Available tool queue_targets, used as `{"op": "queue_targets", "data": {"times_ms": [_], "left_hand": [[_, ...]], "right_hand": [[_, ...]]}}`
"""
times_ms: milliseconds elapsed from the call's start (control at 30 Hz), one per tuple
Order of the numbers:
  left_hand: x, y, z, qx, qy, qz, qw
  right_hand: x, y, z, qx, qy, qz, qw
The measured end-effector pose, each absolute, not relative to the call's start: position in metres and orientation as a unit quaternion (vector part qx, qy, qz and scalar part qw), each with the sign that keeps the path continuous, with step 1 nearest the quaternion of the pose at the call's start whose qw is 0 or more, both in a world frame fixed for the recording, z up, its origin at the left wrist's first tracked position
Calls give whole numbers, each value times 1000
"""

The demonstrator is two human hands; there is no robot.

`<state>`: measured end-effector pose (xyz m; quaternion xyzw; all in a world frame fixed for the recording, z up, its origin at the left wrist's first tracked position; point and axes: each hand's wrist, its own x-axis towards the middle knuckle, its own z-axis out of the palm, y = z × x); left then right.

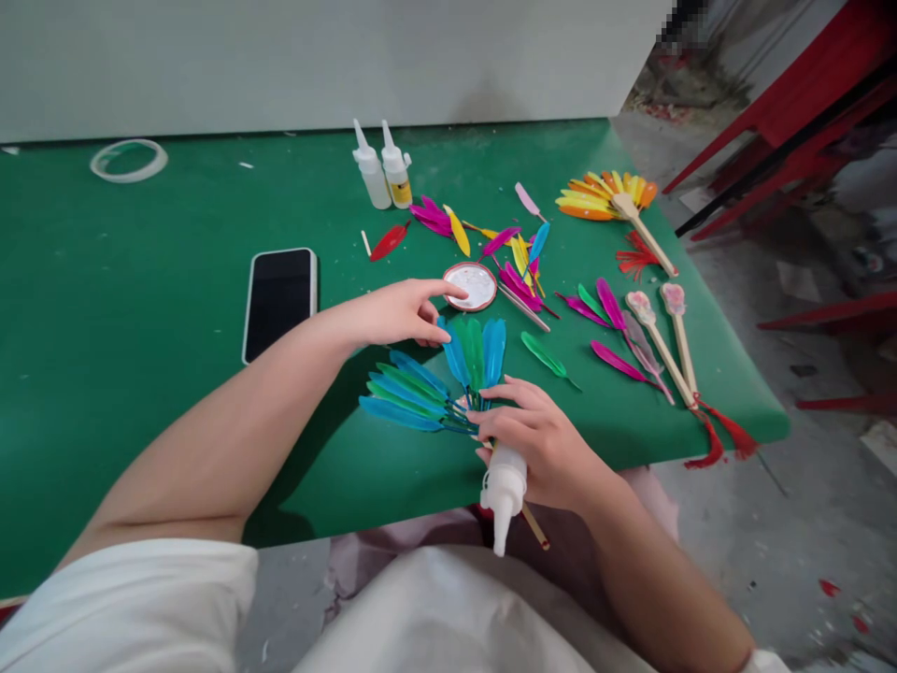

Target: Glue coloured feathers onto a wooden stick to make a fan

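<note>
- Right hand (543, 439) gripped a glue bottle (503, 495) and pinned the blue-green feather fan (438, 383) at the table (140, 308) edge.
- Left hand (406, 313), forefinger extended, touched the glue dish (471, 285).
- Judged: gluing step; next feather needs careful placement.

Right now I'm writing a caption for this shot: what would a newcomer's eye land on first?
The fan of blue and green feathers at the green table's near edge, pinned by the right hand, which also holds a white glue bottle. Next, the left hand pointing at a small round dish, and bright loose feathers beyond.
</note>
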<state>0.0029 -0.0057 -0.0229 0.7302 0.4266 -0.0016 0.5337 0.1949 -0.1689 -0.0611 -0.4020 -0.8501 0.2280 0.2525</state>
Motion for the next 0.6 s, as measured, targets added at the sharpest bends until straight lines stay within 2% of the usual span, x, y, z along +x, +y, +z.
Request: {"op": "queue_targets", "data": {"times_ms": [400, 500, 600], "left_hand": [[5, -10, -32, 743, 416, -15, 524], [4, -12, -28, 751, 421, -1, 509], [1, -20, -16, 781, 431, 34, 450]], "right_hand": [[195, -170, -64, -411, -845, 221, 261], [193, -170, -68, -407, -824, 236, 315], [193, -169, -70, -428, -775, 243, 396]]}}
